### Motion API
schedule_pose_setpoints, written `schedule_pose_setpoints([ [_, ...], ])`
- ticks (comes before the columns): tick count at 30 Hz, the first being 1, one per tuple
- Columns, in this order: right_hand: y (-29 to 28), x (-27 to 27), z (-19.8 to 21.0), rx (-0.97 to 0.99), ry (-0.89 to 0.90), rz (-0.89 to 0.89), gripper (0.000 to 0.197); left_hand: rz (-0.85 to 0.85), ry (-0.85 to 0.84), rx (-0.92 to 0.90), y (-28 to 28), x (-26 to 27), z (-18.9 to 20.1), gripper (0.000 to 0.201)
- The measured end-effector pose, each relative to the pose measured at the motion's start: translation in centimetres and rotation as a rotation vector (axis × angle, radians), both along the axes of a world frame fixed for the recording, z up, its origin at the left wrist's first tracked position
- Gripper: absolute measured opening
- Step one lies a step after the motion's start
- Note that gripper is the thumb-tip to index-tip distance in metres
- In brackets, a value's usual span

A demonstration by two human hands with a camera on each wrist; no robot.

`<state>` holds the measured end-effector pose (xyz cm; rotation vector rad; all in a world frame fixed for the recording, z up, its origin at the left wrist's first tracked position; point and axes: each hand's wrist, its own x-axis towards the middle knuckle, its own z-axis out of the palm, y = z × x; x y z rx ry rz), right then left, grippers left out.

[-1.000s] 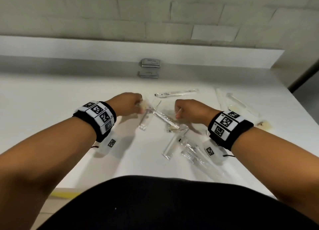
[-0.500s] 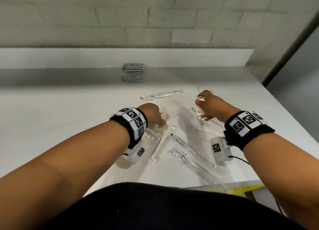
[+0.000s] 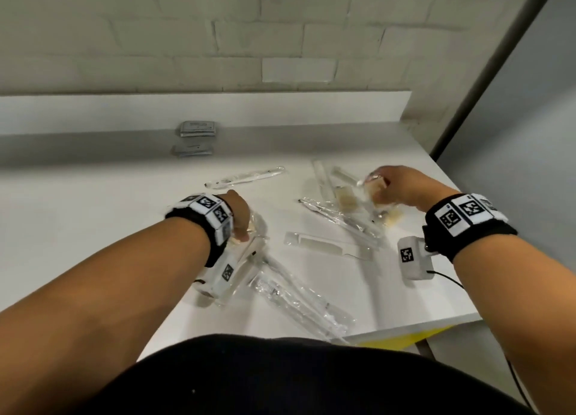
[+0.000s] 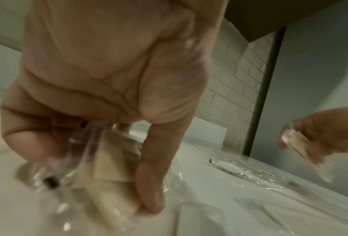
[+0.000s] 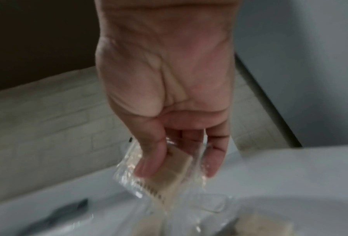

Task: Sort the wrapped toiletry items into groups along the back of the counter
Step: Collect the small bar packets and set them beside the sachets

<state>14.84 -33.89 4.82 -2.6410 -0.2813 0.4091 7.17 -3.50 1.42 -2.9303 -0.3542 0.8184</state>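
My left hand point(image 3: 239, 218) rests low on the white counter point(image 3: 93, 215) and pinches clear-wrapped beige pads point(image 4: 110, 169) between thumb and fingers. At the right, my right hand point(image 3: 388, 185) is lifted a little and pinches one wrapped beige pad point(image 5: 174, 171) between thumb and fingers. Two more beige pads point(image 3: 346, 198) lie just below it. A wrapped comb point(image 3: 324, 247), a wrapped toothbrush point(image 3: 246, 177) and other long clear-wrapped items point(image 3: 296, 296) lie loose between the hands. Two grey sachet piles point(image 3: 198, 130) sit at the back.
A raised white ledge point(image 3: 280, 109) and a brick wall close off the back. The counter's right edge point(image 3: 467, 215) runs close past my right hand, and its front corner point(image 3: 461, 319) is near my right forearm. Bare counter stretches to the left.
My right hand has moved right and back across the counter to the beige pads, and it now holds one. The left hand has stayed low with its pads. The view has swung to the right.
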Motion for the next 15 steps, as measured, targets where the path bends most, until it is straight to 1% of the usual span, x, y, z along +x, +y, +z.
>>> schedule_pose_setpoints([
  [1, -0.4, 0.2, -0.3, -0.162, 0.002, 0.096, 0.044, 0.015, 0.009, -0.007, 0.2, 0.2, -0.1, 0.068],
  [2, -0.9, 0.4, -0.5, -0.263, 0.028, 0.159, 0.043, 0.026, 0.015, -0.028, 0.0, 0.6, -0.1, 0.061],
  [4, -1.7, 0.7, -1.1, -0.371, 0.076, 0.238, 0.050, 0.018, 0.032, -0.040, -0.4, 1.2, 0.1, 0.055],
  [6, -2.2, 1.1, -1.7, -0.443, 0.088, 0.312, 0.061, 0.003, -0.007, -0.054, -0.9, 1.8, 0.7, 0.055],
  [9, -3.3, 2.2, -2.9, -0.554, 0.041, 0.455, 0.069, 0.011, -0.128, -0.191, -2.8, 3.4, 1.8, 0.054],
  [12, -3.9, 3.1, -4.1, -0.565, -0.032, 0.514, 0.064, -0.068, -0.225, -0.373, -5.8, 5.5, 2.5, 0.031],
  [13, -4.0, 3.3, -4.4, -0.577, -0.079, 0.527, 0.060, -0.126, -0.244, -0.428, -7.0, 6.2, 2.7, 0.029],
  [15, -4.2, 3.7, -4.8, -0.625, -0.170, 0.566, 0.056, -0.252, -0.238, -0.470, -9.8, 7.8, 2.9, 0.028],
])
